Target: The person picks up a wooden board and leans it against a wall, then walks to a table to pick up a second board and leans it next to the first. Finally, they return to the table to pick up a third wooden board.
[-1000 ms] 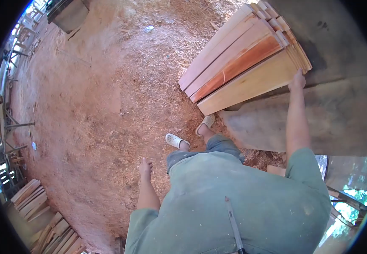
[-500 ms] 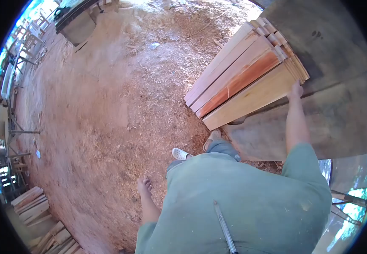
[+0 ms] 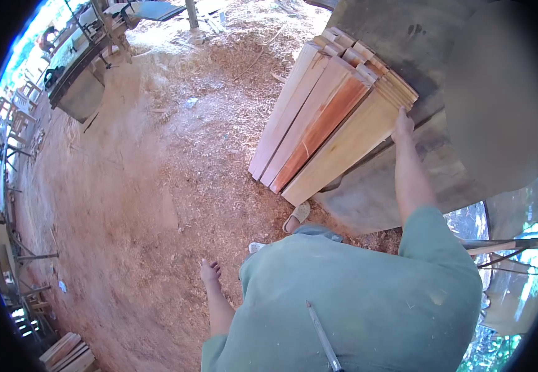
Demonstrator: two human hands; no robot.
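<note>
Planks (image 3: 343,133) lie side by side in a stack on a dark, flat surface (image 3: 399,180) at the right, pale ones at the edges and a reddish one between. At the near right corner of the stack, my right hand (image 3: 403,123) touches the pale plank, its fingers partly hidden at the edge. My left hand (image 3: 210,271) hangs over the ground at my left side, fingers slightly curled and apart, holding nothing.
Sawdust and shavings cover the reddish ground (image 3: 157,186). A machine table (image 3: 80,93) stands at the upper left, with chairs (image 3: 21,111) beyond. More planks (image 3: 67,353) lie at the lower left. A pen (image 3: 323,335) is on my shirt.
The view has shifted, so the planks and my right hand appear further left. My right hand stays at the same corner of the stack. A foot has stepped, and my left hand still hangs empty.
</note>
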